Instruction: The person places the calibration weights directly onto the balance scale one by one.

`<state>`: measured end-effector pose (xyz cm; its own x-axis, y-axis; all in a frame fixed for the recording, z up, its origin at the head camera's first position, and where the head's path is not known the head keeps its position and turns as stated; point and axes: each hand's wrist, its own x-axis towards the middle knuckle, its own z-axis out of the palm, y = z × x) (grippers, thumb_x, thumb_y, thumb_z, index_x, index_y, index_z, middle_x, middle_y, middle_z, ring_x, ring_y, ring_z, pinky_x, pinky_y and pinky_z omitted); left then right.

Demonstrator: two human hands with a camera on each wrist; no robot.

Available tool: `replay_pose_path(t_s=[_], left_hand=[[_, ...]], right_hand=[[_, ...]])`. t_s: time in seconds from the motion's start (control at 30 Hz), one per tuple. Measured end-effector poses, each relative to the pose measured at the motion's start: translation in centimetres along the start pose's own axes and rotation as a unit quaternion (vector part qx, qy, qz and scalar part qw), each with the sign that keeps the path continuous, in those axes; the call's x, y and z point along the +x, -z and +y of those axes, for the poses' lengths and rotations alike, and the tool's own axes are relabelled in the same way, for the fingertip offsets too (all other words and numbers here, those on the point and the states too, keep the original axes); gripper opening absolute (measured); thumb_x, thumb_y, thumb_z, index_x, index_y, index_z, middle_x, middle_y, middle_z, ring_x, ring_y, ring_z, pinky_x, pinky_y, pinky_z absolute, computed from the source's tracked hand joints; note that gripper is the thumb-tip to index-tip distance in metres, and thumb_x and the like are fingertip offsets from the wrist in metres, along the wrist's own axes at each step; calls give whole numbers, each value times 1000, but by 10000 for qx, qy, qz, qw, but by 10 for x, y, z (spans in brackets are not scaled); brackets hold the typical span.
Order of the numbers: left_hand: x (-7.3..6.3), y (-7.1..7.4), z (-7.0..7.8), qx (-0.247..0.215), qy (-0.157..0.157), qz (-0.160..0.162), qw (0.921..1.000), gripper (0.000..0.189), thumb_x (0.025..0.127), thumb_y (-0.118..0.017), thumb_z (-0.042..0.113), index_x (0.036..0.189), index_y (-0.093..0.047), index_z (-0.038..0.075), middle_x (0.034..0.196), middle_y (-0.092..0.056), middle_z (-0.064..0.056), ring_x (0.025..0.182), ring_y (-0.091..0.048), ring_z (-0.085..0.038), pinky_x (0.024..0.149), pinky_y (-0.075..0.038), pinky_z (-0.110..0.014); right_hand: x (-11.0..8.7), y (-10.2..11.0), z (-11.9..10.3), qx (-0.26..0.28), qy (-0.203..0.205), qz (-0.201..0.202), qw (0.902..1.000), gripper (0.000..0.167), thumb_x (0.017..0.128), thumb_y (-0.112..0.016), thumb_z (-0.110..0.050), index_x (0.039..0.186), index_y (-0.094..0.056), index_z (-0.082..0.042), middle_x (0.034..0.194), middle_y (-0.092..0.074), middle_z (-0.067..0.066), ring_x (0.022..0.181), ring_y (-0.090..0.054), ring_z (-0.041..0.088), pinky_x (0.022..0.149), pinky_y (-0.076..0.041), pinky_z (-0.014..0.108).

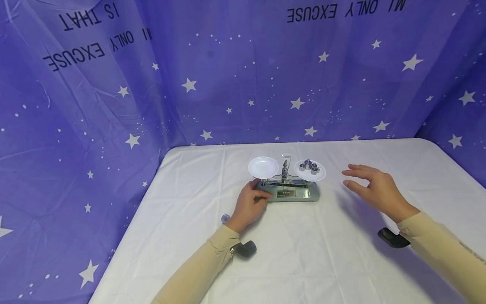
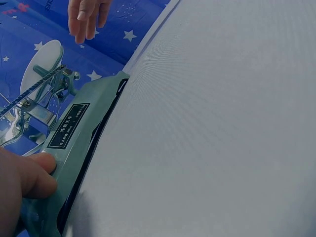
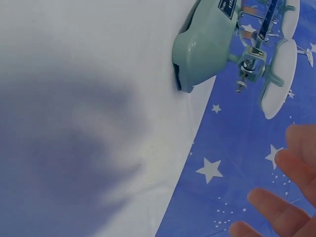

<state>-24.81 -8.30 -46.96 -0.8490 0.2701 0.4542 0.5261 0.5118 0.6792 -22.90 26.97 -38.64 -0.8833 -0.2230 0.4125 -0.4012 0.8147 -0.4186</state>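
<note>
A green balance scale [image 1: 299, 194] stands on the white table, with a dark label on the front of its base. My left hand [image 1: 248, 204] grips the left end of that base, fingertips [image 2: 45, 162] resting on the green metal. Above this hand sits the left white pan [image 1: 263, 167], bare inside. Several silver weights [image 1: 308, 164] stand grouped on the right white pan [image 1: 320, 174]. To the right of the scale, my right hand [image 1: 373, 188] hovers apart from it, its fingers spread and holding nothing. The right wrist view shows its fingertips [image 3: 286, 163] below the near pan.
A white cloth covers the table [image 1: 322, 261]. Purple curtains [image 1: 243, 76] with white stars hang behind it and at both sides. Black wrist devices [image 1: 246, 249] are worn under both forearms, and a small round object [image 1: 225, 218] shows beside the left wrist.
</note>
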Motion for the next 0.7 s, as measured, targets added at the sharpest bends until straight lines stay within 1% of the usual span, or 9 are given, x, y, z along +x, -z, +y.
replay_pose_path(t_s=[0.2, 0.27, 0.37, 0.43, 0.5, 0.6, 0.7], left_hand=[[0, 0, 0, 29, 7, -9, 10000, 24, 80, -59, 1, 88, -81, 2, 144, -56, -28, 136, -53, -43, 116, -42, -53], [0, 1, 0, -7, 4, -13, 10000, 24, 80, -59, 1, 89, -81, 2, 145, -56, -28, 136, -53, -44, 116, -42, -53], [0, 1, 1, -5, 17, -19, 10000, 24, 80, -59, 1, 89, -81, 2, 144, -56, -28, 136, -53, -44, 116, -42, -53], [0, 1, 1, -32, 19, -23, 10000, 23, 80, -60, 1, 89, -81, 2, 144, -56, -29, 136, -53, -44, 116, -42, -53], [0, 1, 1, -35, 9, -16, 10000, 23, 80, -60, 1, 88, -81, 1, 144, -57, -28, 135, -53, -44, 116, -42, -53], [0, 1, 1, -15, -13, 2, 10000, 23, 80, -60, 1, 88, -81, 1, 143, -57, -28, 135, -54, -44, 116, -43, -53], [0, 0, 0, -21, -21, 18, 10000, 23, 80, -59, 1, 88, -81, 2, 143, -57, -28, 135, -54, -43, 116, -43, -52]], right_hand=[[-5, -6, 2, -5, -54, -224, 9997, 35, 88, -77, -20, 120, -74, -6, 132, -66, 25, 123, -58, 52, 67, -46, 27], [-7, -10, 2, 32, -70, -301, 9995, 34, 89, -76, -21, 120, -75, -7, 133, -66, 25, 123, -59, 52, 69, -47, 30], [-9, -15, 2, 129, -91, -375, 9992, 33, 90, -75, -21, 119, -75, -6, 132, -67, 25, 124, -58, 53, 80, -53, 44], [-10, -18, 2, 197, -78, -389, 9990, 32, 90, -75, -19, 118, -75, -5, 132, -67, 26, 124, -58, 53, 87, -52, 57], [-10, -21, 1, 253, -63, -405, 9988, 31, 89, -75, -18, 117, -75, -4, 131, -67, 26, 124, -58, 54, 92, -49, 65], [-10, -25, 1, 257, -50, -477, 9985, 31, 89, -75, -17, 117, -75, -4, 131, -66, 27, 124, -58, 53, 93, -49, 68], [-10, -28, -1, 228, -16, -515, 9984, 31, 88, -76, -16, 116, -75, -5, 131, -67, 26, 123, -59, 53, 90, -52, 66]])
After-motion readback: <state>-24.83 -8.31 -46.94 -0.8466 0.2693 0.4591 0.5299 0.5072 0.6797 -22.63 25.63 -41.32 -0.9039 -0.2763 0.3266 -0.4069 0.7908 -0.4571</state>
